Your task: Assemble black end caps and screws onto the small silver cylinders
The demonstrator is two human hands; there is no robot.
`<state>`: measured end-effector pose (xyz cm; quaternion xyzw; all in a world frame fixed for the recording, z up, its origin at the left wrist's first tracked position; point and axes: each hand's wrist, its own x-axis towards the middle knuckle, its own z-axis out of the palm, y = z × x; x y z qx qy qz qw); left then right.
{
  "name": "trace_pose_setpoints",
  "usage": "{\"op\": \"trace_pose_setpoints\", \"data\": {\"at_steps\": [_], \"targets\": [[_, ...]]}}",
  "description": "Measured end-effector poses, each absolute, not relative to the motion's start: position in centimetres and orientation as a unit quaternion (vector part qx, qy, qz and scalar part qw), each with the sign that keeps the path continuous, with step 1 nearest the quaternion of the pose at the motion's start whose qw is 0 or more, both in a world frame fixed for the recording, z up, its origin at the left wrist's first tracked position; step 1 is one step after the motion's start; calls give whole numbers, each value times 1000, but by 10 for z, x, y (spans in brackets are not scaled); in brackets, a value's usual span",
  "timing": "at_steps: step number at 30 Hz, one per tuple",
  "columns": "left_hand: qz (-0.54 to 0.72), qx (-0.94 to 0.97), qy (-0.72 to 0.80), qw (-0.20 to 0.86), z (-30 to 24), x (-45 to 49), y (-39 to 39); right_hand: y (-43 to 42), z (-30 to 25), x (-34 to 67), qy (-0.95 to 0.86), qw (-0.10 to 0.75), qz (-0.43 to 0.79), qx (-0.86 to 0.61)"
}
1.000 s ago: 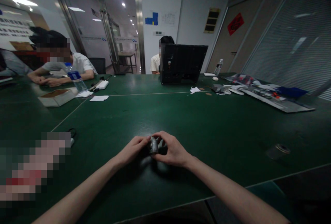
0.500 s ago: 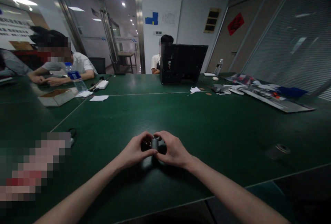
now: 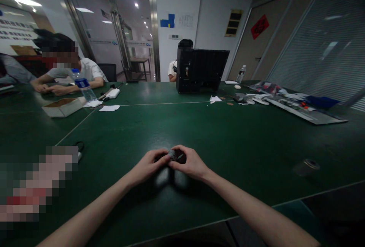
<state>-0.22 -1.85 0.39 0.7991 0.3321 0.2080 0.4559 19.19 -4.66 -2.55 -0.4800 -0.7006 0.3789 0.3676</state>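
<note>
Both my hands meet over the green table (image 3: 199, 133), close to its near edge. My left hand (image 3: 148, 165) and my right hand (image 3: 190, 163) are closed around a small grey metal cylinder (image 3: 172, 153). Only its top end shows between my fingertips; the rest is hidden by my fingers. A small dark ring-shaped part (image 3: 309, 163) lies alone on the table far to the right of my right hand.
A black open computer case (image 3: 201, 70) stands at the table's far side with a person behind it. Another person sits at the far left by a water bottle (image 3: 84, 87) and a cardboard box (image 3: 62, 107). Flat panels and papers (image 3: 296, 106) lie at the far right.
The cylinder stood upright and plainly visible between my hands a second ago. Now it is tipped and mostly covered by my fingers, which have drawn closer together.
</note>
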Motion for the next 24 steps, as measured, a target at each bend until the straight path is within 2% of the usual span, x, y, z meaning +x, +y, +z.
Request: {"op": "trace_pose_setpoints", "data": {"at_steps": [7,14,24], "targets": [[201,799,340,453,4,-3,-18,-48,-23,191,-699,371,391,-470],[214,792,360,445,0,-5,-16,-55,-16,191,-781,380,241,-434],[229,792,341,453,-1,-1,-17,-54,-22,191,-841,339,163,-389]]}}
